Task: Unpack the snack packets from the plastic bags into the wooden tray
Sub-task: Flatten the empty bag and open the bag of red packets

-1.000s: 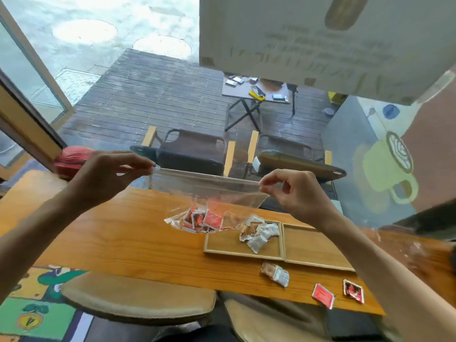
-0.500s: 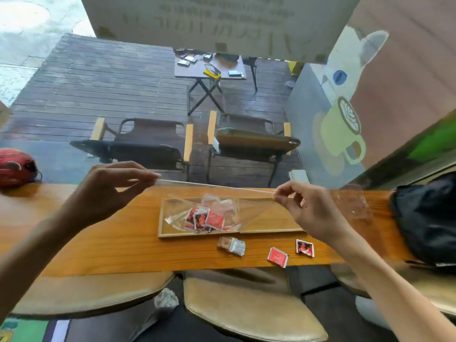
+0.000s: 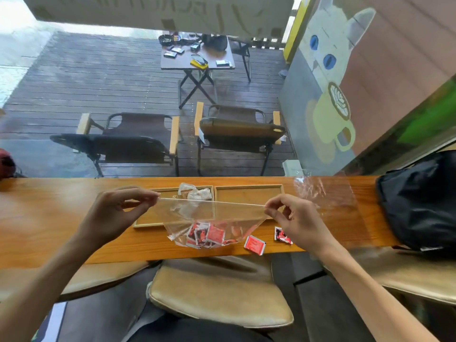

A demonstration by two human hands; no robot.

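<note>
A clear plastic bag (image 3: 197,215) hangs stretched between my hands above the counter. My left hand (image 3: 116,213) pinches its top left corner and my right hand (image 3: 293,218) pinches the top right corner. Several red snack packets (image 3: 206,235) sit in the bag's sagging bottom. Behind the bag lies the two-compartment wooden tray (image 3: 249,195), with pale packets (image 3: 197,192) in its left compartment. Two red packets lie loose on the counter, one (image 3: 254,245) by the bag and another (image 3: 282,235) under my right hand.
An empty clear bag (image 3: 328,193) lies on the wooden counter (image 3: 49,218) right of the tray. A black bag (image 3: 419,201) sits at the far right. Tan stools (image 3: 217,292) stand below the counter's near edge. Chairs and a table stand beyond the window.
The view has tilted down and shifted. The bag, still pinched by both hands, now hangs lower and nearer me, in front of the tray's near edge rather than over it.
</note>
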